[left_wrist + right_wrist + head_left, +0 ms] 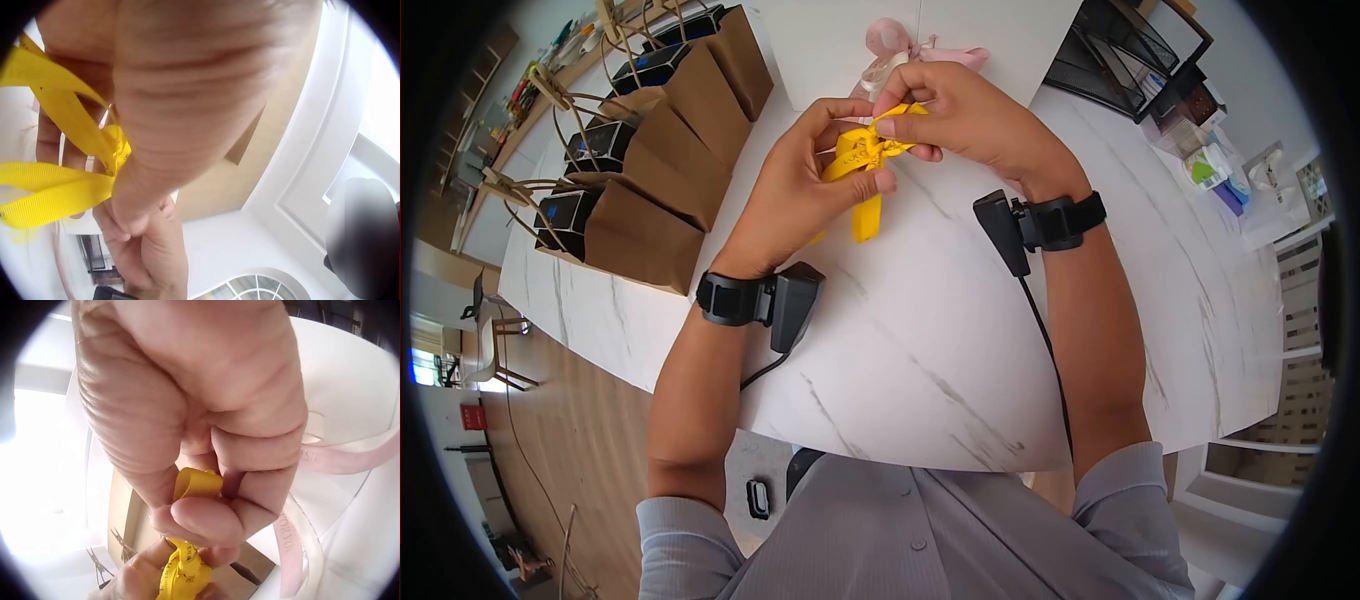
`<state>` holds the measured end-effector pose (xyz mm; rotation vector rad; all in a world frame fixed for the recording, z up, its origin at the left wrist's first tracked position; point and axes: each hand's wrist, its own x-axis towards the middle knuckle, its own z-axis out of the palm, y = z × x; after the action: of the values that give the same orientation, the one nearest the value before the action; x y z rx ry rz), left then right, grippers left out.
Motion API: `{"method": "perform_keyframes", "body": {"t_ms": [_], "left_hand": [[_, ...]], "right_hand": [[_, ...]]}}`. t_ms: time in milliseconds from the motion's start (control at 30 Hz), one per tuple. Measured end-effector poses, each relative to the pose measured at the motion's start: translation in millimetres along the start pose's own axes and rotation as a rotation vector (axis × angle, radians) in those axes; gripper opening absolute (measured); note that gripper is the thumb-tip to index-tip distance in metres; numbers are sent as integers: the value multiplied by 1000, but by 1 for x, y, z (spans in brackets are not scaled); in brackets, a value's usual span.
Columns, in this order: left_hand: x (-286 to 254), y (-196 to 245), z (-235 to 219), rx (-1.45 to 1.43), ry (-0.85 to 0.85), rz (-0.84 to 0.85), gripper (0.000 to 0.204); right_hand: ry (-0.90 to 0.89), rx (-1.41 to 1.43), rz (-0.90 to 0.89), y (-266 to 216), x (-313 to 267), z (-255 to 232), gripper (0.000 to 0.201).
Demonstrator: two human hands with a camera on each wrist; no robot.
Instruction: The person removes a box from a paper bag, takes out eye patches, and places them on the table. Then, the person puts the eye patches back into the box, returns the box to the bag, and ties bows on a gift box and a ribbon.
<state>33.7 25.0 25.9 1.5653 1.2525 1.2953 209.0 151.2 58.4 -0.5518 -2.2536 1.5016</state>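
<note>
Both hands work on a yellow ribbon tied in a bow, held above the white marbled table. Dark printed lettering runs along the ribbon. My left hand pinches the bow's left side near the knot, its thumb below and fingers above. My right hand pinches the right loop between thumb and fingers; in the right wrist view a folded yellow loop pokes out between them. Two yellow ribbon tails stick out to the side in the left wrist view. The fingers partly cover the knot.
Several brown paper bags with dark boxes line the table's left side. Pink and cream ribbons lie behind the hands by a white box. A black mesh organizer stands at the back right, with small packets beside it.
</note>
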Motion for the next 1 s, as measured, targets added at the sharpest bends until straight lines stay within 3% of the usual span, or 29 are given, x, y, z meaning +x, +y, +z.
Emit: {"method": "perform_keyframes", "body": {"t_ms": [233, 300, 600, 733, 933, 1000], "left_hand": [[0, -2, -2, -93, 12, 16, 49], [1, 2, -1, -319, 16, -77, 33], [2, -8, -8, -209, 111, -30, 19], [2, -6, -10, -288, 82, -37, 19], [1, -6, 2, -416, 135, -83, 33], [-1, -5, 6, -348, 39, -98, 32]], "right_hand": [[42, 4, -84, 0, -2, 0, 15], [49, -28, -153, 2, -2, -1, 15], [25, 7, -148, -4, -7, -4, 17], [70, 39, -87, -5, -7, -4, 17], [-19, 79, -146, 1, -3, -3, 20], [-41, 13, -146, 1, -1, -2, 22]]}}
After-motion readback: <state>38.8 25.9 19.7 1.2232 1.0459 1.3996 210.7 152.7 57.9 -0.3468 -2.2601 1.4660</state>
